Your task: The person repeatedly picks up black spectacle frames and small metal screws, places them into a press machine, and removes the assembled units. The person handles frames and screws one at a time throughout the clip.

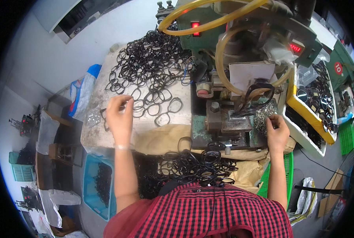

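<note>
Head view: a black eyeglass frame (pixel 259 86) slants on the machine (pixel 207 41), up-left of the nearer right hand (pixel 278 127), its fingertips drawn together; the left hand (pixel 120 115), half-curled, hangs beside loose frames (pixel 147 63). Neither hand's hold can be told.

This is a workshop or small factory floor, by all appearances one turning out eyeglasses. A green machine (pixel 240 47) with a yellow hose (pixel 220 23), a lit red switch (pixel 196 28) and a digital display (pixel 295 48) stands at the bench (pixel 181 117), a heap of shavings (pixel 262 119) at its right. Black frames (pixel 153 59) in bulk cover the far left. A foam box (pixel 309 117) on the right holds glasses; a blue bin (pixel 89 198) stands near left. Another machine (pixel 339 65) shows far right.
</note>
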Available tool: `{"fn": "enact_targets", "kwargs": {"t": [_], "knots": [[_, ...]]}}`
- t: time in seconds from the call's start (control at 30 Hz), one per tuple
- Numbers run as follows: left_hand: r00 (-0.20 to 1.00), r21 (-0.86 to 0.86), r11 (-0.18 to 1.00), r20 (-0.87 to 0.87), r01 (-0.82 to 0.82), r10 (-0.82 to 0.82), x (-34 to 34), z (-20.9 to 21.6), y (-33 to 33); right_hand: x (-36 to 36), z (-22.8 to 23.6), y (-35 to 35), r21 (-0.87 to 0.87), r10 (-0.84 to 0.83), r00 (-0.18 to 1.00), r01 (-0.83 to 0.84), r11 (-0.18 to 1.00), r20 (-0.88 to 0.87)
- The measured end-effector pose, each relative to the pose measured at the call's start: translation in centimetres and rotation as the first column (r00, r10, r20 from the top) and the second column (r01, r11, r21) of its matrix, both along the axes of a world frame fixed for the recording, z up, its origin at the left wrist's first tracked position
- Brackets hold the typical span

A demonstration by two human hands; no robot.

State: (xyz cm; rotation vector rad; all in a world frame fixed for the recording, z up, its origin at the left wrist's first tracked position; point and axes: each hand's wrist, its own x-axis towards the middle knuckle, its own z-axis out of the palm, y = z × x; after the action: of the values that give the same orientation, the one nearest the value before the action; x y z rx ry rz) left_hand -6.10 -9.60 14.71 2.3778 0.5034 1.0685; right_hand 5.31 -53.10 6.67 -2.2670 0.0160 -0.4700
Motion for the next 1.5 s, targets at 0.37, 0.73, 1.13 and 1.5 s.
{"fn": "enact_targets", "kwargs": {"t": [0.37, 0.73, 1.13, 1.5], "knots": [[0.748, -0.085, 0.942, -0.632, -0.323, 0.2, 6.0, -15.1, 10.7, -0.2, -1.0, -0.1, 0.043, 0.073, 0.99, -0.078, 0.996, 0.117], [0.938, -0.885, 0.333, 0.257, 0.325, -0.233, 1.9, -4.0, -0.3, -4.6, 3.9, -0.5, 0.239, 0.184, 0.971, -0.217, 0.946, 0.151], [0.906, -0.786, 0.453, 0.342, 0.421, -0.249, 5.0, -5.3, -7.1, -1.3, 3.8, 8.7, 0.8, 0.383, 0.913, -0.334, 0.499, 0.142], [0.673, -0.381, 0.569, 0.551, 0.729, -0.493, -0.6, 5.3, -16.7, -4.9, 7.9, 8.9, 0.8, 0.47, 0.868, -0.394, 0.453, 0.161]]}}
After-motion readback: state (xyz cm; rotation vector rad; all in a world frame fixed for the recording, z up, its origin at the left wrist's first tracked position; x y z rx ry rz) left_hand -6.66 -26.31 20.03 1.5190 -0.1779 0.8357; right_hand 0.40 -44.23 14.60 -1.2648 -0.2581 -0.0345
